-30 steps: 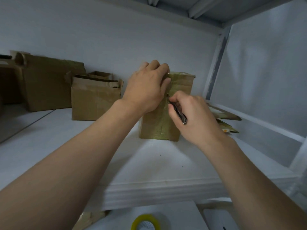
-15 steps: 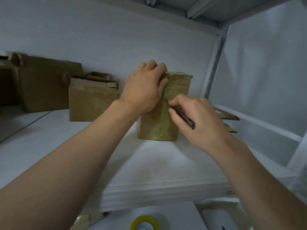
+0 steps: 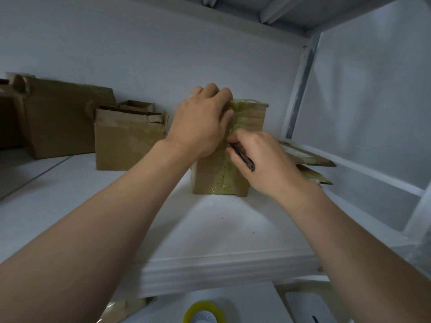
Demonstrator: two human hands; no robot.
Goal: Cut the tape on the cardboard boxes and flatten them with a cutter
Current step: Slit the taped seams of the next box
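Observation:
A small taped cardboard box stands upright on the white shelf, its front face crossed by shiny tape. My left hand holds the box at its upper left, fingers curled over the top edge. My right hand grips a dark cutter like a pen, its tip against the taped seam about halfway down the front face. The blade tip is hidden behind my fingers.
Two open cardboard boxes stand at the back left of the shelf. Flattened cardboard pieces lie at the right behind my right hand. A roll of yellow tape sits below the shelf edge. White walls close the shelf at the back and right.
My right hand with the cutter has shifted slightly along the box's front seam. My left hand has kept its hold on the box top.

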